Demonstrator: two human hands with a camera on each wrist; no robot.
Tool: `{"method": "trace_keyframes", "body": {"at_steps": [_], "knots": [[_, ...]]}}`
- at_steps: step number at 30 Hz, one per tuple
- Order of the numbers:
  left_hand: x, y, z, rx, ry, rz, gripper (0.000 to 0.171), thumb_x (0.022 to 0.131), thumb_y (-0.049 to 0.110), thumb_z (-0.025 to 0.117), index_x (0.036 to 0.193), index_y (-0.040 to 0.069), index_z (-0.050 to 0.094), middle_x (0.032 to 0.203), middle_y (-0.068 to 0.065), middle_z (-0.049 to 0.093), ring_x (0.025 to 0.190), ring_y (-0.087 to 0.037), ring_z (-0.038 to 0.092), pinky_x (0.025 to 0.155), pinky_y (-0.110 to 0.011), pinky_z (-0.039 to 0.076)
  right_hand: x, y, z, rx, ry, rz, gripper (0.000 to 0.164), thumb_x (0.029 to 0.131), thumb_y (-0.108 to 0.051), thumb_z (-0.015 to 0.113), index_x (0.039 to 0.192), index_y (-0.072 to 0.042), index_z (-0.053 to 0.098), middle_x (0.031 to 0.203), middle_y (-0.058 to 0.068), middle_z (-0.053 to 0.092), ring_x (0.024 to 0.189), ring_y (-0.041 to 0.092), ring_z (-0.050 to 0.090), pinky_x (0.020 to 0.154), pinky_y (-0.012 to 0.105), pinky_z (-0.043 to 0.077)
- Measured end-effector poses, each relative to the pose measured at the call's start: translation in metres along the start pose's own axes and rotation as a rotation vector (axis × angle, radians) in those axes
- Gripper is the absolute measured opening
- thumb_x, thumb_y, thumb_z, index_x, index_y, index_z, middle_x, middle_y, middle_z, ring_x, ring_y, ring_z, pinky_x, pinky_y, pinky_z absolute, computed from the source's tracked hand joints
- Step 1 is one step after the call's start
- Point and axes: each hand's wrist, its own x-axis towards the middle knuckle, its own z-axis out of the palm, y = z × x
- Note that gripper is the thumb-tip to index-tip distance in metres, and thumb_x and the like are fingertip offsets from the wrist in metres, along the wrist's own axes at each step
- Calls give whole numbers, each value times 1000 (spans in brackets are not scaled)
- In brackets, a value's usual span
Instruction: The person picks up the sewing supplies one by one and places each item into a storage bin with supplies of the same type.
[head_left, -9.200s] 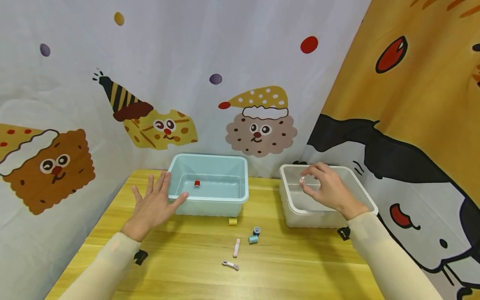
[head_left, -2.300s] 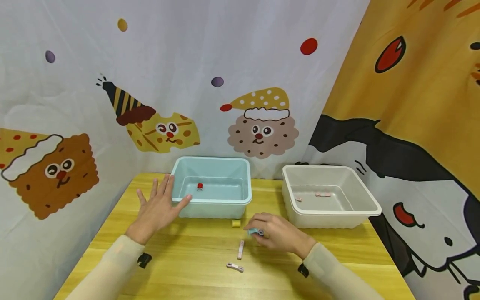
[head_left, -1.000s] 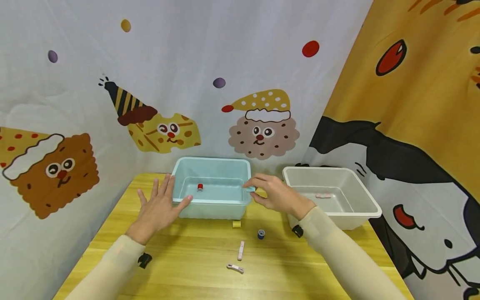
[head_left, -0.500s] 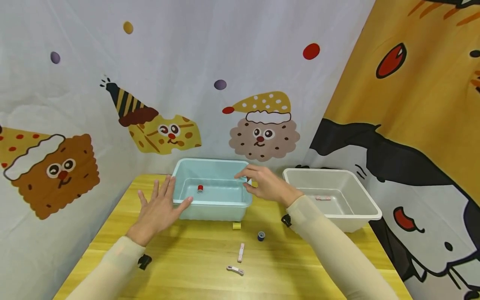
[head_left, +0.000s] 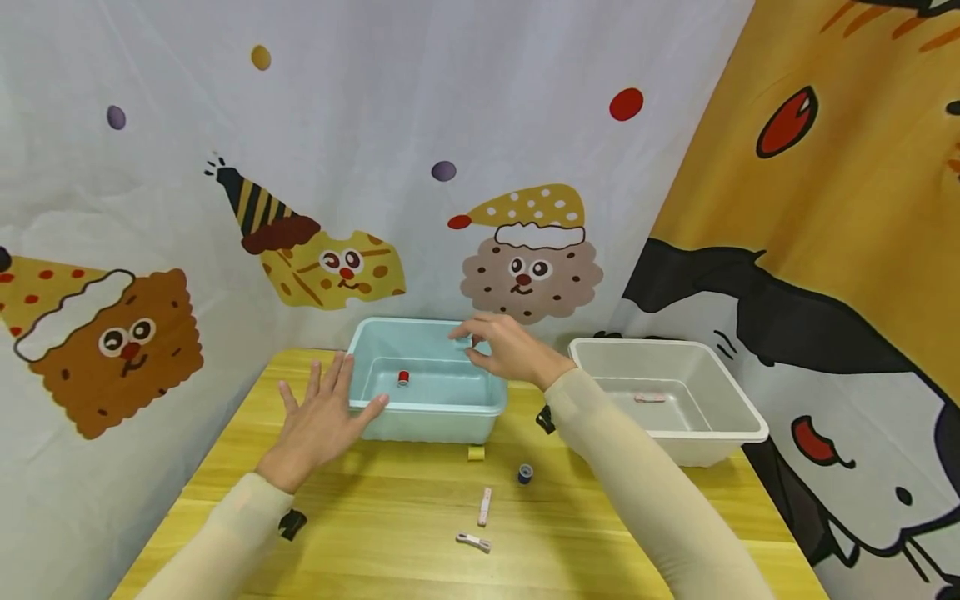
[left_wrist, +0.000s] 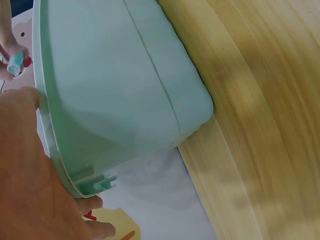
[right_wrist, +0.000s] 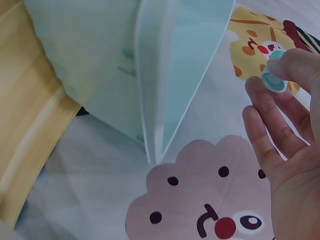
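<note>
My right hand point(head_left: 512, 348) pinches a light blue thread spool point(right_wrist: 275, 75) between thumb and fingertips, above the inside of the light blue bin point(head_left: 423, 410). In the left wrist view the same spool point(left_wrist: 16, 62) shows beyond the rim. My left hand point(head_left: 318, 427) touches the bin's left front rim with spread, straight fingers. A red thread spool point(head_left: 403, 378) lies on the bin floor. On the table in front are a yellow spool point(head_left: 476, 453), a dark blue spool point(head_left: 526, 474), a pink-and-white strip point(head_left: 485, 507) and a small tied bundle of cord point(head_left: 473, 542).
To the right stands a white bin point(head_left: 667, 436) with a pink strip point(head_left: 649, 398) on its floor; my right forearm partly covers this bin. A printed cloth point(head_left: 525, 125) hangs behind both bins. The wooden table point(head_left: 390, 550) runs towards me.
Earlier my right hand held a small pale item over the white bin. Then it took the light blue spool from the table and carried it left over the blue bin. The left hand stayed put.
</note>
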Motion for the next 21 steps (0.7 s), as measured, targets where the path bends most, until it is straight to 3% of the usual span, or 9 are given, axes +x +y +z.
{"method": "trace_keyframes", "body": {"at_steps": [7,21], "knots": [[3,6,5,-7,-16,8,114,112,86,44,187,4,16,197,-22,10,179,-62,5,127,-100,-9,13,2,5,-11,-13,21,34,108,-3,79,142,-8,81,136,12,83,110,26,82,99,41,70],[2,0,-3,13,-15,0,114,113,85,45,187,3,15,196,-24,12,179,-64,6,126,-101,-8,62,-2,21,-51,-78,100,33,112,-11,78,145,-15,81,137,8,82,121,24,79,105,37,67]]}}
